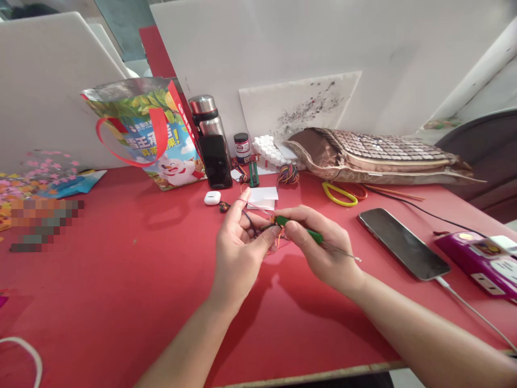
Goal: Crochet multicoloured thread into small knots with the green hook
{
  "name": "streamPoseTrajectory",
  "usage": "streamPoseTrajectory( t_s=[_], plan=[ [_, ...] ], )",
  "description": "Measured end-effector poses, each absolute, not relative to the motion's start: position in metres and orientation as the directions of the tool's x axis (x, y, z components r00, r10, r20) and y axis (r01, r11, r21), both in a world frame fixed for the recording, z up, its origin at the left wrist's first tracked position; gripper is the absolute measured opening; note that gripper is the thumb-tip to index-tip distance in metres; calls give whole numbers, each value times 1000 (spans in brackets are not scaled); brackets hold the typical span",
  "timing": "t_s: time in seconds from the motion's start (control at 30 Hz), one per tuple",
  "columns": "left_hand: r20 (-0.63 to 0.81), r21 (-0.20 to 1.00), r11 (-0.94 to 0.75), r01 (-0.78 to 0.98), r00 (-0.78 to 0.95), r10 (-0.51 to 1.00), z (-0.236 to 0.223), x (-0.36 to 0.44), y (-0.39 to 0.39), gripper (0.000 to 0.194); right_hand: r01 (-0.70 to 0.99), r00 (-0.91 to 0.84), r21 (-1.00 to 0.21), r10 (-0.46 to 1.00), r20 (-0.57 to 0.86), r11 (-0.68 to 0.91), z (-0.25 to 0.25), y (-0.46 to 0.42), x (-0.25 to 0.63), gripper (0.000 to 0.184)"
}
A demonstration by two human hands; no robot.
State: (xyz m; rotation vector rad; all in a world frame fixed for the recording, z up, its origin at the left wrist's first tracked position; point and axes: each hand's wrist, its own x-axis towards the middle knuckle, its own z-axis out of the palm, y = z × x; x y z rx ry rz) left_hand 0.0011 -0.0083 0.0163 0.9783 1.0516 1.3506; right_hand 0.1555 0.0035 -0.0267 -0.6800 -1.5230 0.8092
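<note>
Above the red table, my left hand (245,237) pinches a small piece of multicoloured yarn work (276,226) between thumb and fingers. A strand of yarn (255,207) runs over its raised index finger down to the piece. My right hand (323,245) grips a crochet hook with a green handle (314,236). The hook's thin metal shaft (343,251) sticks out behind that hand, and its front end meets the yarn work, where the fingers partly hide it. Loose strands hang below the fingers. Behind the hands lies a ball of multicoloured yarn (288,173).
Just beyond my hands are folded white paper (262,197), a white earbud case (212,198) and an upright black phone (217,161). Yellow-handled scissors (340,194), another phone (404,243) on a cable and a purple power strip (480,264) lie rightward. A printed bag (151,140) stands back left.
</note>
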Motion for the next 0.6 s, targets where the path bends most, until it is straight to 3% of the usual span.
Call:
streamPoseTrajectory(
  t_s=[0.1,0.2,0.43,0.5,0.6],
  plan=[
    [-44,953,32,-302,-35,998,16,3,-7,86,174,-123,-635,656,744,753,-29,5,154,30],
    [-76,917,63,-395,-15,997,16,2,-5,77,163,-60,-672,687,724,722,-35,2,149,41],
    [-93,868,99,-487,35,995,18,0,-5,56,-316,30,-858,908,417,404,-32,-11,136,30],
    [-84,858,99,-505,53,995,18,-1,-5,49,-497,11,-836,965,260,231,-23,-12,133,28],
    [-60,849,100,-518,93,994,19,-4,-4,38,-703,-123,-709,992,40,-58,-9,-10,132,28]
  ],
)
